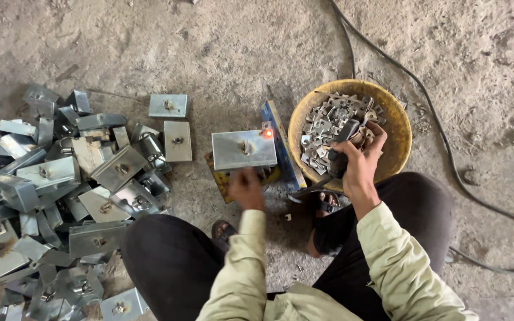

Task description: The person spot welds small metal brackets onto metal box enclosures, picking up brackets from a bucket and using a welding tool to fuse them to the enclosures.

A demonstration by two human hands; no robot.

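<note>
A grey metal box (244, 150) with a small fitting in its middle lies on a low stand in front of me, with an orange glowing spot (267, 134) at its top right corner. My left hand (246, 188) is blurred, just below the box's near edge, fingers curled; whether it holds anything is unclear. My right hand (361, 160) grips a dark-handled welding holder (335, 161) over the near rim of a yellow bowl (401, 128) filled with several small metal pieces.
A large pile of similar metal boxes (60, 190) covers the ground on the left, two lying apart (168, 106). A black cable (447, 148) curves along the sandy floor on the right. My knees in dark trousers frame the stand.
</note>
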